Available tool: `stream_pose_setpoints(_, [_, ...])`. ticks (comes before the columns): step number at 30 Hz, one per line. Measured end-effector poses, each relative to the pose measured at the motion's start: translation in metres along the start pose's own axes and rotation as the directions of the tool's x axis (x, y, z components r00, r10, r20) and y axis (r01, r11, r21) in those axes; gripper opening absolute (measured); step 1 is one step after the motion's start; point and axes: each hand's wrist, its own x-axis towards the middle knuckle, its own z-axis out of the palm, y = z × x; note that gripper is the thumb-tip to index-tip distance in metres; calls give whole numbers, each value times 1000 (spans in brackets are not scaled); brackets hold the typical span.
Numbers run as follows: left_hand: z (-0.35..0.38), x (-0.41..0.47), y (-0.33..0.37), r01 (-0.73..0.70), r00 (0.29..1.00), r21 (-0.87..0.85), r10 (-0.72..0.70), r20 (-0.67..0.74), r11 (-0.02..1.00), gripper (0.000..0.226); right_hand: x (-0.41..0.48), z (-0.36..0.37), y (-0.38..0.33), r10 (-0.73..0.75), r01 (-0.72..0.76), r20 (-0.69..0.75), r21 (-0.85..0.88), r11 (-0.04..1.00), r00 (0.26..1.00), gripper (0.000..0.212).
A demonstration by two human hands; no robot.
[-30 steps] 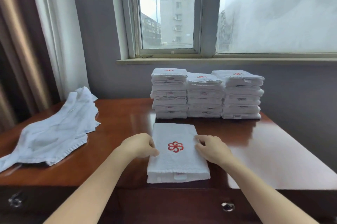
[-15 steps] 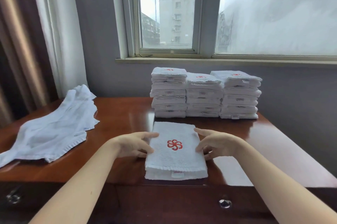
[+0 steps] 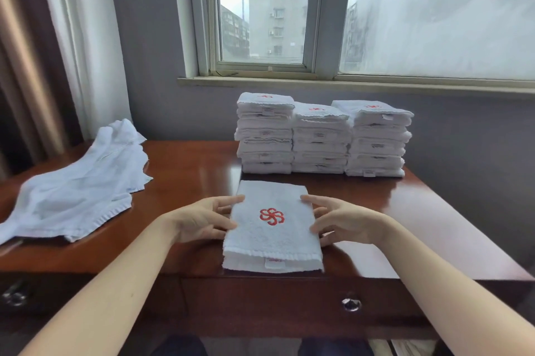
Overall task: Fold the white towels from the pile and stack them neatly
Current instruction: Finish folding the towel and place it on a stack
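White terry, folded to a thick oblong with a red flower mark on top: this folded towel [image 3: 272, 228] lies on the wooden worktop [image 3: 188, 164]. Its near end is just at the front edge, and three stacks stand behind it. My left hand [image 3: 202, 222] and right hand [image 3: 344, 221] stand at its two long sides. The fingers are nearly straight and touch the cloth, not curled round it; whether any fingertips are under it, I cannot tell. I judge the fold finished and the lift to a stack to be next.

What may go wrong: a squeeze from the sides only could let the soft layers slide and open in the air. The left stack [image 3: 265, 135] is the highest and the right stack [image 3: 376, 141] has its top towel a little askew, so one more on either may lean. The middle stack [image 3: 320, 141] looks the safer place. The loose pile [image 3: 78, 187] lies at the far left.

Containers: only the drawer [image 3: 260, 303] under the worktop, closed, with a metal knob [image 3: 351, 304]; its contents are hidden.
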Motion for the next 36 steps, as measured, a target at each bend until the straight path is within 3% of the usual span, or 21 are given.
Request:
stream_pose_setpoints(9, [15,-10,17,-198,979,184,205,-20,963,86,-6,0,1,-253,246,-91,-76,966,963,85])
stream_pose_setpoints(18, [47,16,110,-443,828,430,543,-140,787,90,-8,-29,-65,-568,544,-316,-168,822,760,87])
stream_pose_setpoints(22, [58,52,157,-481,771,505,620,-145,716,87,5,-57,-103,-630,589,-426,-241,771,649,86])
stream_pose_setpoints(26, [58,97,208,-471,743,579,653,-146,666,86,25,-97,-143,-660,623,-457,-256,739,596,92])
stream_pose_setpoints(32, [55,167,266,-487,741,539,652,-161,687,84,58,-157,-197,-642,612,-487,-246,751,592,96])
stream_pose_setpoints(36, [49,206,282,-454,771,514,610,-183,728,84,84,-188,-210,-618,548,-506,-301,780,602,86])
